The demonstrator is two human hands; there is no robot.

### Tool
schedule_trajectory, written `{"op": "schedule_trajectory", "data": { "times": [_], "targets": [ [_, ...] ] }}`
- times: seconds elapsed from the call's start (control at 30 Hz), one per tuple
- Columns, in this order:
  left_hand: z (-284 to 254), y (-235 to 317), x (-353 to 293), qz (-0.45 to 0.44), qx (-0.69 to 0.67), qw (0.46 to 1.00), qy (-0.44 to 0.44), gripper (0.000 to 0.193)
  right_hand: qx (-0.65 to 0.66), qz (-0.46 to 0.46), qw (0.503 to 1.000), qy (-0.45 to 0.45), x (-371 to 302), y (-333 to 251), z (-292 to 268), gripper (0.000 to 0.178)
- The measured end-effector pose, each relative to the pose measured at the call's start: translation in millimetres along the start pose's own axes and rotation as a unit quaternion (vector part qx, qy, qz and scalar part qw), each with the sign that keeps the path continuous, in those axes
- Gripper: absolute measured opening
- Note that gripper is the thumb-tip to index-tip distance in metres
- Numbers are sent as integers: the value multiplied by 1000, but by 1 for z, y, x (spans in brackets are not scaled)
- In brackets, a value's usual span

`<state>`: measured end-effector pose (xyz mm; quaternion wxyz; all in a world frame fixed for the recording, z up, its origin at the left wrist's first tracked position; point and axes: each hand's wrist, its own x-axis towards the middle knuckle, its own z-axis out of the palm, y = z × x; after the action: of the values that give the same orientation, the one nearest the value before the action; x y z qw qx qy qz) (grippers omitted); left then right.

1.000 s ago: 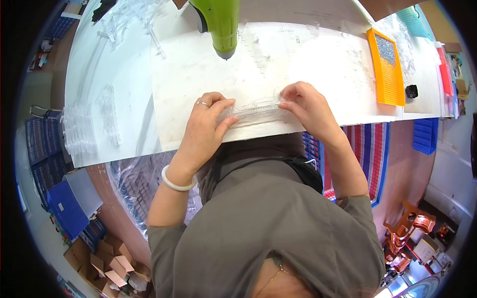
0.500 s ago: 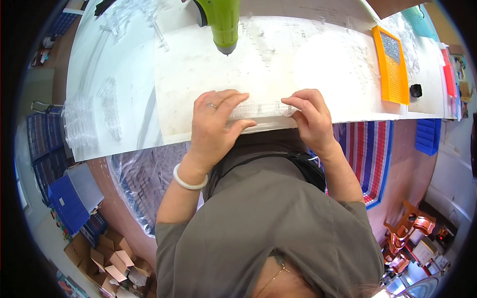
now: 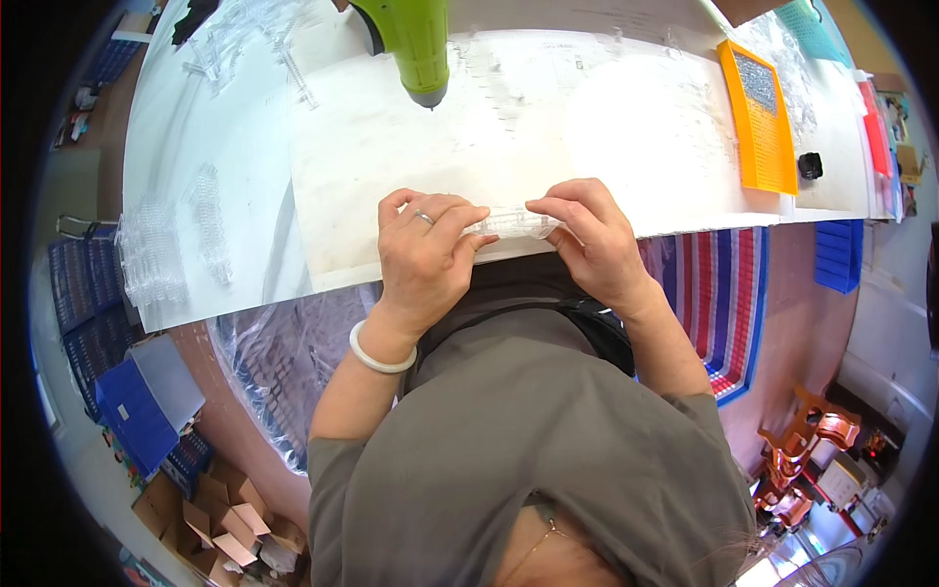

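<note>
A clear plastic strip (image 3: 509,221) spans the gap between my two hands at the table's near edge. My left hand (image 3: 426,245) pinches its left end between thumb and fingers. The other end is gripped by the thumb and fingertips of my right hand (image 3: 593,238). Part of the strip lies hidden under my fingers. Beyond my hands a green power screwdriver (image 3: 421,59) points its tip toward me. Similar clear strips (image 3: 152,256) lie stacked at the table's left, with another short row (image 3: 211,223) beside them.
An orange tray (image 3: 771,161) holding small metal pieces sits at the right, near a small black part (image 3: 810,165). More clear pieces (image 3: 230,54) are scattered at the far left. Below the table edge are a plastic-covered bag (image 3: 284,362) and a striped bag (image 3: 719,293).
My right hand has come left, closer to my left hand. My left fingers have closed in around the strip's end. The view has shifted slightly.
</note>
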<state>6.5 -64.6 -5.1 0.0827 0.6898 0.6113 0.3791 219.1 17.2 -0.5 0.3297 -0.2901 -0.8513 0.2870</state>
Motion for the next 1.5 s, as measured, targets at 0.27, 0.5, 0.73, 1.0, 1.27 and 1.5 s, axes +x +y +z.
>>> {"op": "schedule_trajectory", "data": {
  "times": [0.27,0.5,0.73,1.0,1.27,1.5],
  "targets": [
    [4,1,6,21,-11,1000,-6,26,-14,11,1000,16,-5,7,2,37],
    [-1,5,11,28,-15,999,-17,27,-115,-74,991,-6,15,-15,-2,32],
    [-29,-5,10,-56,-115,991,-36,37,-76,-28,997,-8,12,-4,-14,32],
    [-30,-7,7,-2,-88,995,-42,32,-109,-74,991,-22,21,-14,-11,33],
    [-23,-11,3,-206,-249,946,6,24,-142,-70,987,-6,21,-10,-13,32],
    [-22,-4,3,-284,-266,921,-13,10,-160,-88,983,5,21,-10,-7,29]
  ]
}}
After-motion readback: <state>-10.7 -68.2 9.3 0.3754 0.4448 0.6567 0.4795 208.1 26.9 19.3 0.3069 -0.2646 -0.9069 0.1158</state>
